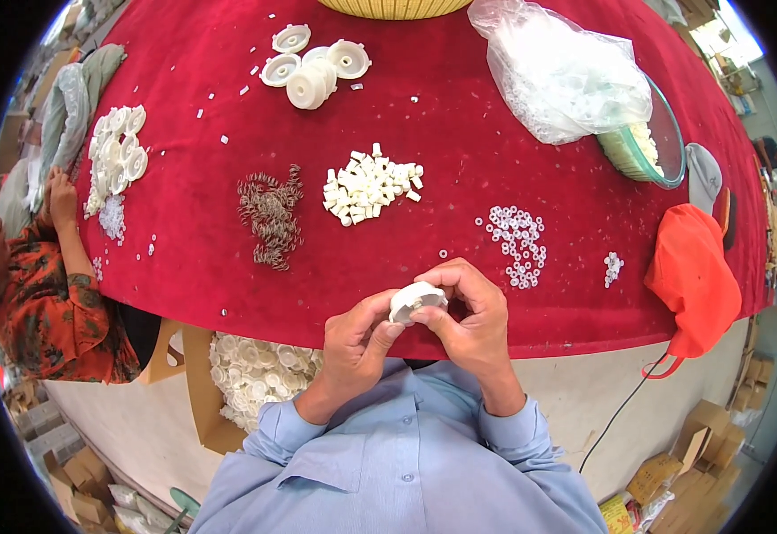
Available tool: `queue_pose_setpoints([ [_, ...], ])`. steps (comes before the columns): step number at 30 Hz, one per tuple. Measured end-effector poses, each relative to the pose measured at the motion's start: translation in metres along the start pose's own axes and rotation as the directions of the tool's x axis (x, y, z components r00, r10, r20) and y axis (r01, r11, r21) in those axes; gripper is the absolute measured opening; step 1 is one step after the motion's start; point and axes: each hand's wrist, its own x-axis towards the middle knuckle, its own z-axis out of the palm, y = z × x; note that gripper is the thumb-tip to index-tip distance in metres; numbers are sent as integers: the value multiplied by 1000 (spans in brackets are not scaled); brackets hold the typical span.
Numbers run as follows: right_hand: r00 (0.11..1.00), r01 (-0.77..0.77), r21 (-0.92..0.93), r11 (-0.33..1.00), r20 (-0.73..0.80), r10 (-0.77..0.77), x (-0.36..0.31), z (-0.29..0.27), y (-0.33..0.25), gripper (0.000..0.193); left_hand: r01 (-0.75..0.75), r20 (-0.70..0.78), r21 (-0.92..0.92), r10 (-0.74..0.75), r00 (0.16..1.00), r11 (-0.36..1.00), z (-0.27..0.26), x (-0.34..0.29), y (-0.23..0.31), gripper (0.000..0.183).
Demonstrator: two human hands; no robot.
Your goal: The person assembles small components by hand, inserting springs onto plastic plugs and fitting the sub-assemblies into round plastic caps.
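While both hands pinch it, the white plastic disc (417, 301) looks light and stiff. Left hand (353, 343) and right hand (470, 311) grip its rim, the safest hold.

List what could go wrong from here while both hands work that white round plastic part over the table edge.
1. The white round plastic part, pinched between left hand and right hand, sits right at the red cloth table edge; a slip might drop it to the floor.
2. The small clear plastic rings lie loose near the right hand and may scatter if brushed.
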Motion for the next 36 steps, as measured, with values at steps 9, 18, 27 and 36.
queue_pose_setpoints([
  [9,999,43,-99,994,-15,-44,0,3,5,21,15,-9,-136,-16,1000,991,7,1,2,33],
  [18,982,173,-174,969,-44,-184,-13,7,1,30,1,-91,-110,-11,996,994,4,-2,-6,28],
  [27,968,-8,81,997,252,-13,-4,-25,-22,23,18,-170,-142,-42,985,990,9,-1,0,22],
  [36,952,287,-615,735,102,-287,41,-38,8,13,-34,-75,-218,18,997,975,1,-3,-15,28],
])
